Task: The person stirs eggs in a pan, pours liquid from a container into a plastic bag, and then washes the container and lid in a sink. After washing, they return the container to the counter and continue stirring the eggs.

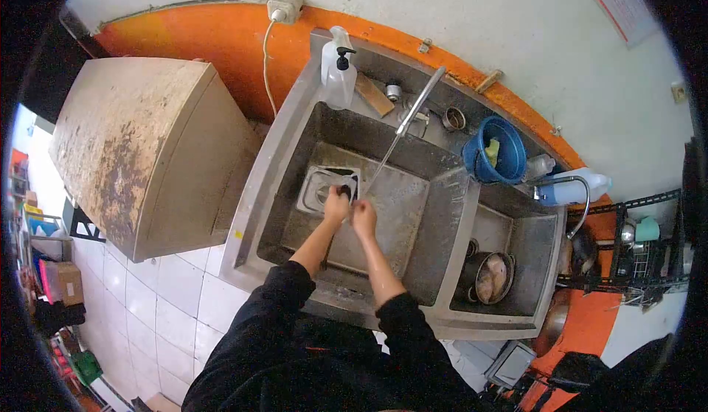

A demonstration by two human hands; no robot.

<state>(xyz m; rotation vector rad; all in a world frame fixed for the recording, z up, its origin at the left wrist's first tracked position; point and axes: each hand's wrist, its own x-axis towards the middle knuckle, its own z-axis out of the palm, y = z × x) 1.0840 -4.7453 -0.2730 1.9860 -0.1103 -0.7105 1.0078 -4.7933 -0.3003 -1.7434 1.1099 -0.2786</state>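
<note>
At the centre of the sink [435, 242], the left hand [337, 206] closes around a small dark item [344, 190], mostly hidden by its fingers, while the right hand [363, 219] curls just beside it, its grip impossible to tell. A metal container [313, 189] lies on the worn steel at ten o'clock from them, a pot [493, 278] at four, a blue bucket [507, 147] at two; white tiles [147, 287] show at eight.

A head-worn view down over both forearms, sink [377, 213] mid-distance.
</note>
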